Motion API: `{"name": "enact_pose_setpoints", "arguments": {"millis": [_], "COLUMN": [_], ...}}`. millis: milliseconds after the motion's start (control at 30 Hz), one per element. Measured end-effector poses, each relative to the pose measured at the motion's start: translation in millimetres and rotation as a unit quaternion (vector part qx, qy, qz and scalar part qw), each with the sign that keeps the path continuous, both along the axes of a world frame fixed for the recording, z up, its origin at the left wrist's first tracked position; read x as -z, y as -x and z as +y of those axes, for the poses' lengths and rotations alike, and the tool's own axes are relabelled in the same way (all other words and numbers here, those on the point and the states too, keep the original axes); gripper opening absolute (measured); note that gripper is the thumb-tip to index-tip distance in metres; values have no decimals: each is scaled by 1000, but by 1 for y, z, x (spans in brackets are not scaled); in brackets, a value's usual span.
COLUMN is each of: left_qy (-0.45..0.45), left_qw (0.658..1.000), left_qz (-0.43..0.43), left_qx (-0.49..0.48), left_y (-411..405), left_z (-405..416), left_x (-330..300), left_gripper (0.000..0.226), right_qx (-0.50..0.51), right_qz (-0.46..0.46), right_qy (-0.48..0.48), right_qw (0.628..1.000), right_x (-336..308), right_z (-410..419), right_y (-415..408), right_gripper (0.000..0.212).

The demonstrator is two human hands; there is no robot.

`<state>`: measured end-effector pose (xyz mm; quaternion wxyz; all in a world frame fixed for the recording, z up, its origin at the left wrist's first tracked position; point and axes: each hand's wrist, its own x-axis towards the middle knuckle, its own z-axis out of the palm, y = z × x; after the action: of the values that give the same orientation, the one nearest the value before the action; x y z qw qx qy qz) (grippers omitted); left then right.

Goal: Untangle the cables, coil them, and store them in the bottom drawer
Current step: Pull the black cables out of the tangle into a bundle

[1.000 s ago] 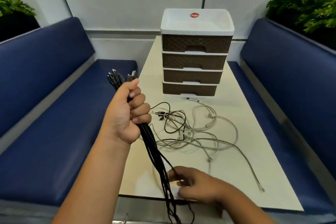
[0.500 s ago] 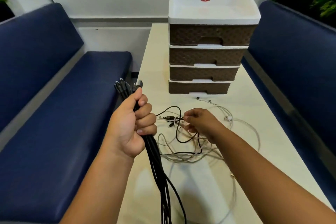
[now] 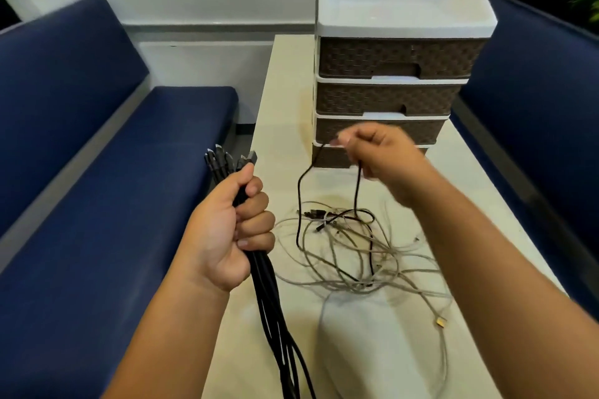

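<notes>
Head view: your right hand (image 3: 377, 152) is pinching up a thin black cable (image 3: 299, 201) whose loop is trailing straight down into the grey tangle (image 3: 350, 256), while your left hand (image 3: 227, 230) is gripping the black bundle (image 3: 272, 301)

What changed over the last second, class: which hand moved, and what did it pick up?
The right hand left the table's near edge, reached into the tangle and lifted a black cable. The left hand kept gripping the black bundle; the drawers stayed shut.

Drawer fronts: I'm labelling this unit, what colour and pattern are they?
The drawer fronts are brown with a woven basket pattern, seen in the head view.
</notes>
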<state>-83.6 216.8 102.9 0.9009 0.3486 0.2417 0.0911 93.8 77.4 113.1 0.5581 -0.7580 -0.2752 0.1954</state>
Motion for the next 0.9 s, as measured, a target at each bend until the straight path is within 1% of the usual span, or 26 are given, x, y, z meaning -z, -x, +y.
{"name": "enact_pose_setpoints", "arguments": {"millis": [100,200,267,367,467,567,633,700,767,833,900], "left_qy": [-9,-23,-34,-37,-29,-16,-8,-6,-13,-28,-43], "left_qw": [1000,1000,999,998,997,996,994,993,992,991,988], "left_qz": [6,11,13,22,28,37,42,46,47,57,67], "left_qx": [5,13,25,48,60,78,96,112,118,118,130], "left_y": [-2,-4,-5,-8,-12,-16,-20,-22,-24,-26,-26], "left_z": [-2,-9,-14,-21,-27,-32,-37,-42,-48,-52,-55], "left_x": [-2,-6,-10,-16,-18,-20,-22,-24,-26,-24,-23], "left_gripper": [34,30,32,36,39,45,55,61,57,45,27], "right_qx": [14,29,36,41,24,-22,-93,-172,-256,-321,-377], "right_qz": [-69,-124,-165,-215,-232,-219,-201,-194,-191,-171,-102], "right_qy": [-70,-120,-160,-226,-265,-242,-201,-142,-91,-34,8], "right_qw": [995,985,973,949,935,945,954,955,943,931,921], "right_x": [-54,-91,-107,-123,-134,-136,-129,-115,-98,-78,-58], "right_z": [-10,-19,-25,-32,-39,-48,-59,-72,-82,-89,-95], "right_y": [4,13,20,29,32,37,45,56,65,69,69], "right_gripper": [15,18,20,16,9,7,7,10,12,12,16]}}
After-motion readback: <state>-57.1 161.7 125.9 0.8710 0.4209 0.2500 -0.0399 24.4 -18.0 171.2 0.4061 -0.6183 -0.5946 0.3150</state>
